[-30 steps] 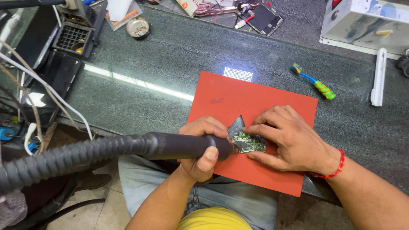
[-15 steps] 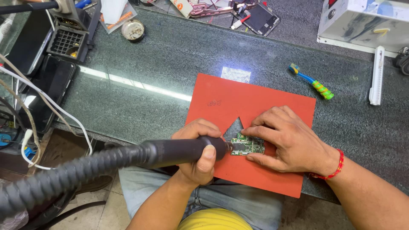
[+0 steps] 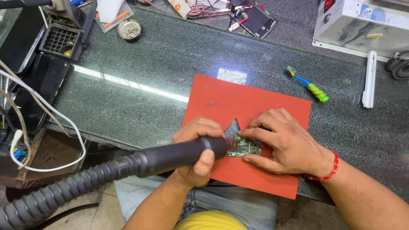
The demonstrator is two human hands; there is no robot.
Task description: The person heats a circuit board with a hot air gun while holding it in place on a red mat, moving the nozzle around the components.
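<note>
My left hand (image 3: 197,147) grips a black hot-air tool handle (image 3: 179,155) with a thick ribbed hose (image 3: 64,191) trailing to the lower left. Its nozzle end points at a small green circuit board (image 3: 246,148) lying on a red mat (image 3: 255,106). My right hand (image 3: 283,142) rests on the mat and pins the board between thumb and fingers; a red thread band circles the wrist. The mat has a triangular notch cut just above the board.
A blue and green toothbrush (image 3: 307,85) and a white pen-like stick (image 3: 369,79) lie right of the mat. A white box (image 3: 362,21) stands at back right. Phone parts (image 3: 257,20), a round tin (image 3: 129,29) and a black tool stand (image 3: 61,38) sit at back; cables hang left.
Both hands hold nearly the same pose on the board. The view has shifted slightly, and the tool's nozzle stays at the board's left edge.
</note>
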